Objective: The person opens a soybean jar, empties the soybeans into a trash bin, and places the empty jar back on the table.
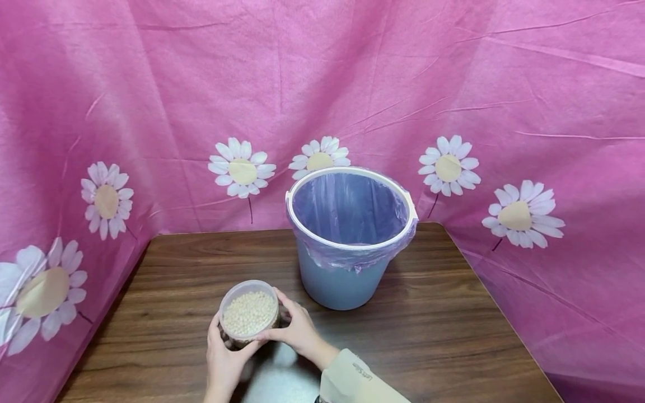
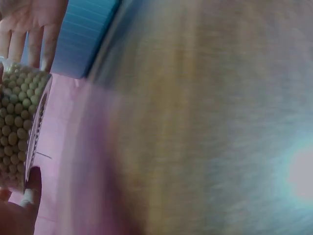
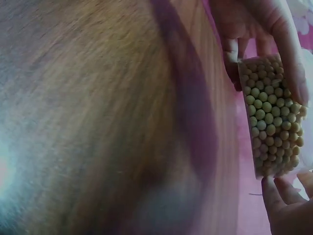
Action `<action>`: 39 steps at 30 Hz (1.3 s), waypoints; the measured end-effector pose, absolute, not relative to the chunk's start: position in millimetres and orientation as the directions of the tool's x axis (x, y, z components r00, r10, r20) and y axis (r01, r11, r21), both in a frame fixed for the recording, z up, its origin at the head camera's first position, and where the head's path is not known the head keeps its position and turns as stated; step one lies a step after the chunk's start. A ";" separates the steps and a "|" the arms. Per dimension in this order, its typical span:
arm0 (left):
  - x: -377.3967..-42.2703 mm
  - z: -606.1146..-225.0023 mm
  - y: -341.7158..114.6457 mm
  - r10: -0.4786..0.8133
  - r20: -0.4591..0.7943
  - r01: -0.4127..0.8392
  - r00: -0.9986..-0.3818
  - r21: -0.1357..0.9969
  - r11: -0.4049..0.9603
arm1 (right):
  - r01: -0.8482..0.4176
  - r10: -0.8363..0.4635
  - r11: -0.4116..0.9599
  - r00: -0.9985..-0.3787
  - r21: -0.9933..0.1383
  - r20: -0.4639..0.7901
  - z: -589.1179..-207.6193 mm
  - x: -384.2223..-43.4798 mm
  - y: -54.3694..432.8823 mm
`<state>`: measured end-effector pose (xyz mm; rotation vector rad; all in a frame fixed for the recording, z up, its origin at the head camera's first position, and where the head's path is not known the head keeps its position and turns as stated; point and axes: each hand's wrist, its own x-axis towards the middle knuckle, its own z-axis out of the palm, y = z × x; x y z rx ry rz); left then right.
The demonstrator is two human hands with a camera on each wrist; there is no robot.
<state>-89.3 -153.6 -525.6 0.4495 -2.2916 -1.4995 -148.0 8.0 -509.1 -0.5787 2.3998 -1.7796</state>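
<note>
A small round tub of clear plastic was held over the near part of the table, left of the middle; from where I stood I could not tell whether its base touched the wood. Its wall was smooth and straight, its rim a pale ring, and pale round beans packed it nearly to the top, greenish-yellow and pebbly through the side. Both hands were grasping it: the left hand curled round its left side, the right hand gripped the opposite side, with the thumb at the near edge. A pale sleeve with small dark lettering covered the right forearm. Beneath, the table was brown with long streaky grain, and a whitish glare shone just in front of the hands. Beyond and to the right, near the right hand, stood a blue-grey bin, tapering downward, with a white ring and a thin, crinkled purple liner folded over it. The bin hid part of the table's far edge and the lower part of one daisy on the creased pink cloth hung around.
</note>
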 end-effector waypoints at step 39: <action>-75.4 -440.3 -123.3 -0.241 0.196 0.117 -0.951 0.944 0.307 | -0.361 -0.340 0.206 -0.898 -0.909 0.279 -429.8 -117.4 50.2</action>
